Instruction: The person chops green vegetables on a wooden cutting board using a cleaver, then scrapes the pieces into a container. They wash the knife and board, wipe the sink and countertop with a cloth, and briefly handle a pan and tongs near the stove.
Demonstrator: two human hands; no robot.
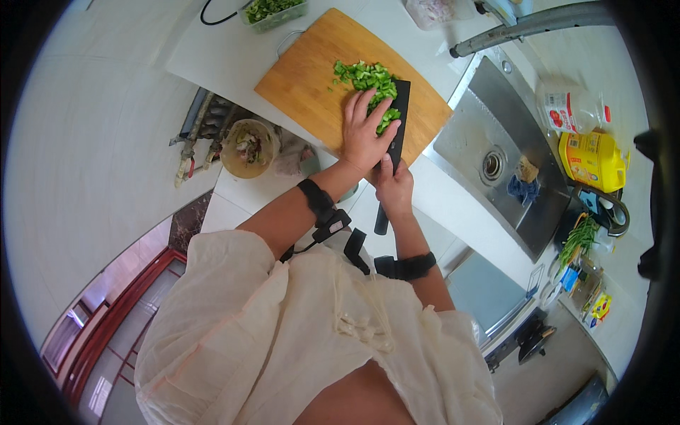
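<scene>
A wooden cutting board [303,69] lies on the white counter, with chopped green vegetable pieces [366,75] heaped near its middle. My right hand [394,188] grips a black kitchen knife [402,109] by the handle, whose end sticks out below the hand. The blade lies along the right side of the heap. Over the lower part of the greens, my left hand [365,130] is spread with its fingers apart, fingertips among the pieces and close to the blade. Some pieces show between the thumb and fingers; those under the palm are hidden.
Right of the board is a steel sink [467,122] holding a blue cloth [523,190] and a scrubber [527,170]. A yellow jug [594,161] stands behind it. A plastic container of greens [273,13] sits beyond the board. Below the counter's left is a scrap bucket [248,151].
</scene>
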